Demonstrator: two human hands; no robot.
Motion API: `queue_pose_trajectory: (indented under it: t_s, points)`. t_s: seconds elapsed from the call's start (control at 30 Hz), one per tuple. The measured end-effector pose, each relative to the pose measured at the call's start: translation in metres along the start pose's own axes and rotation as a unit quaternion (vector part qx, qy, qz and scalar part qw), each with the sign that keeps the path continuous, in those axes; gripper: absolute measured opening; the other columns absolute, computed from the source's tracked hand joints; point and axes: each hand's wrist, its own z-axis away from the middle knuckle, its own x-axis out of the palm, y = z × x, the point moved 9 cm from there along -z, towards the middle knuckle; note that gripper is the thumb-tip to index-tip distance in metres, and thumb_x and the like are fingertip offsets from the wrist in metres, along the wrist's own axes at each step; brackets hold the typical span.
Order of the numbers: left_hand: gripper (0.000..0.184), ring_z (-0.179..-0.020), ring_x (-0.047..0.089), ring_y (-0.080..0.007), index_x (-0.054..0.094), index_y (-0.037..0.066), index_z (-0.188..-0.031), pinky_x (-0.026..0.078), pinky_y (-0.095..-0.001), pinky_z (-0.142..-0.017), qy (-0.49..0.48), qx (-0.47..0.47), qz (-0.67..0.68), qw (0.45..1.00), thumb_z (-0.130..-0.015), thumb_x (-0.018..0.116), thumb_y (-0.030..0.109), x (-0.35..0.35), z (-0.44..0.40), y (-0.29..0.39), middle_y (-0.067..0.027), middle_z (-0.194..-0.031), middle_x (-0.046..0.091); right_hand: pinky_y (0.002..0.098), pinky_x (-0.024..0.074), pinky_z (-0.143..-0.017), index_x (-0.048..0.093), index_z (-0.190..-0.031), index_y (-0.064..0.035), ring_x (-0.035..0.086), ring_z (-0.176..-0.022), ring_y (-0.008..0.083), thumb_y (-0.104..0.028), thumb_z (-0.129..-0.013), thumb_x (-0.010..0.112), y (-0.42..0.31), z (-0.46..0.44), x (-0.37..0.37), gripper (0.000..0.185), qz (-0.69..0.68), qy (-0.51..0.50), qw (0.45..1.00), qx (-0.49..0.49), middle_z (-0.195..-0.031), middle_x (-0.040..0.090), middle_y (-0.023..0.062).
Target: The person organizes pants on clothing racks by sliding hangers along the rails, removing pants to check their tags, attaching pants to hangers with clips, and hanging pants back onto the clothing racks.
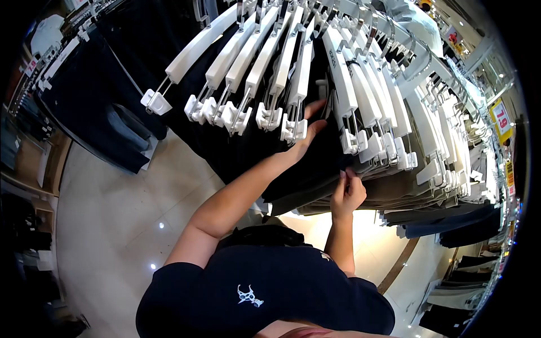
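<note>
Dark trousers (248, 155) hang from white clip hangers (262, 56) on a rack in front of me. My left hand (307, 135) reaches into the gap between two groups of hangers, beside a white clip. Its fingers are apart, and their tips are partly hidden among the dark garments. Lower and to the right, my right hand (348, 194) is closed, with thumb and fingertips pinching the edge of a dark pair of trousers just under the clips of the right-hand hangers (369, 104).
More hangers (445, 129) with brown and grey trousers (383, 191) continue along the rack to the right. A yellow price sign (500, 119) stands at the far right. Dark blue trousers (93, 107) hang at the left, above the pale tiled floor (135, 208).
</note>
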Motion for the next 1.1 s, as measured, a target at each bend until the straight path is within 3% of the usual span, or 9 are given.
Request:
queue_pose_trajectory:
  t_s: [0.1,0.13,0.27,0.33,0.4,0.53,0.93,1.03,1.1]
  points:
    - [0.043,-0.118,0.041,-0.0170,0.041,0.000,-0.129,0.027,-0.0281,-0.101,0.035,-0.010,0.049,0.998,-0.092,0.048,0.022,-0.006,0.003,-0.009,-0.0088,-0.131,0.042,0.0264,0.0324,-0.042,0.061,-0.079,0.0032,0.042,-0.040,0.0181,0.003,-0.074,0.062,0.002,0.001,0.001,0.005,-0.015,0.007,1.000,0.001,-0.054,0.049,0.0097]
    - [0.043,-0.117,0.042,-0.0183,0.041,0.001,-0.129,0.027,-0.0294,-0.101,0.049,0.079,-0.031,0.995,-0.094,0.044,0.028,-0.009,0.002,0.010,-0.0093,-0.126,0.046,0.0264,0.0324,-0.042,0.061,-0.079,0.0032,0.042,-0.040,0.0181,0.003,-0.074,0.062,0.002,0.001,0.001,0.005,-0.015,0.007,1.000,0.002,-0.054,0.049,0.0097]
    - [0.045,-0.115,0.045,-0.0201,0.040,0.002,-0.129,0.030,-0.0323,-0.100,0.071,0.097,-0.084,0.989,-0.095,0.041,0.032,-0.013,0.004,0.024,-0.0105,-0.123,0.049,0.0263,0.0315,-0.042,0.061,-0.080,0.0031,0.041,-0.040,0.0175,0.004,-0.075,0.061,0.001,0.000,-0.001,0.005,-0.014,0.009,1.000,0.003,-0.055,0.048,0.0093]
    - [0.048,-0.112,0.049,-0.0206,0.038,0.002,-0.129,0.036,-0.0348,-0.097,0.087,-0.061,0.127,0.986,-0.096,0.038,0.036,-0.015,0.005,-0.005,-0.0118,-0.122,0.049,0.0265,0.0312,-0.041,0.061,-0.081,0.0031,0.040,-0.040,0.0177,0.004,-0.075,0.061,0.001,0.001,-0.002,0.006,-0.012,0.009,1.000,0.003,-0.055,0.048,0.0093]
    - [0.048,-0.110,0.050,-0.0208,0.038,0.002,-0.129,0.039,-0.0351,-0.096,0.079,-0.081,0.145,0.983,-0.096,0.036,0.037,-0.012,0.007,-0.003,-0.0118,-0.121,0.049,0.0174,0.0364,-0.051,0.058,-0.085,0.0060,0.045,-0.053,0.0063,0.000,-0.084,0.058,0.006,0.005,-0.001,0.006,-0.003,0.004,1.000,0.015,-0.061,0.053,0.0046]
    - [0.049,-0.106,0.053,-0.0204,0.038,0.003,-0.129,0.041,-0.0351,-0.093,0.058,-0.062,0.091,0.992,-0.096,0.033,0.039,-0.015,0.012,-0.020,-0.0115,-0.120,0.050,0.0177,0.0439,-0.060,0.058,-0.088,0.0071,0.052,-0.061,0.0069,-0.001,-0.086,0.055,0.019,0.010,0.000,0.009,-0.055,0.030,0.992,0.111,-0.070,0.058,0.0049]
    - [0.021,-0.087,0.049,-0.0220,0.052,0.004,-0.099,0.041,-0.0357,-0.081,0.115,-0.005,0.000,0.993,-0.089,0.048,0.022,-0.024,0.038,-0.069,-0.0081,-0.093,0.054,0.0206,0.0463,-0.065,0.056,-0.093,0.0069,0.053,-0.070,0.0081,-0.005,-0.089,0.052,0.018,0.015,0.005,0.013,-0.133,0.060,0.976,0.160,-0.080,0.059,0.0064]
    - [0.013,-0.082,0.047,-0.0226,0.056,0.004,-0.090,0.041,-0.0360,-0.077,0.168,-0.003,0.064,0.984,-0.087,0.053,0.016,-0.025,0.034,-0.064,-0.0070,-0.084,0.055,0.0199,0.0449,-0.066,0.055,-0.093,0.0068,0.052,-0.069,0.0074,-0.005,-0.089,0.052,0.017,0.017,0.006,0.012,-0.116,0.047,0.976,0.178,-0.079,0.058,0.0054]
    - [0.017,-0.087,0.049,-0.0232,0.057,0.004,-0.097,0.041,-0.0356,-0.080,0.188,-0.047,0.170,0.966,-0.087,0.052,0.017,-0.026,0.036,-0.071,-0.0087,-0.092,0.057,0.0193,0.0440,-0.066,0.056,-0.093,0.0066,0.052,-0.068,0.0069,-0.005,-0.089,0.052,0.017,0.018,0.007,0.012,-0.121,0.050,0.973,0.189,-0.078,0.058,0.0046]
